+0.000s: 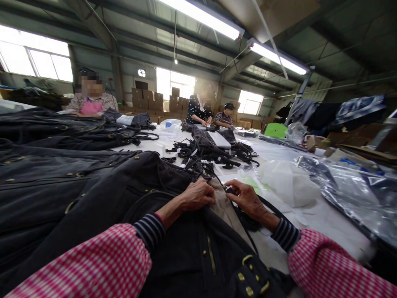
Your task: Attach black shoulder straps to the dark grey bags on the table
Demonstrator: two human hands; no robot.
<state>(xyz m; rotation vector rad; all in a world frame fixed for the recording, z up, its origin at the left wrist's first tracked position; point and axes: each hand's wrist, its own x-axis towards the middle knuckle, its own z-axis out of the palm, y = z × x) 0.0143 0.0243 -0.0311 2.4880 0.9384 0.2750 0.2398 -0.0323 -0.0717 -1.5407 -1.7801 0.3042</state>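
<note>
A dark jacket [173, 231] with brass-coloured zips, snaps and a belt buckle [252, 275] lies spread in front of me. Its beige lining [221, 203] shows between my two hands. My left hand [198, 193] is closed on the jacket's edge beside the lining, fingers curled under. Across from it, my right hand [248, 202] has thumb and fingers bent together around a small black piece at the other side of the lining; I cannot make out exactly what it is. A black cord or edge runs past under my right wrist.
More dark jackets [62, 128] are piled on the left. Ahead on the white table [273, 153] lies a heap of black belts [217, 153]. Clear plastic bags [356, 190] and crumpled white sheeting [288, 182] cover the right side. Several co-workers [198, 109] sit or stand at the far side.
</note>
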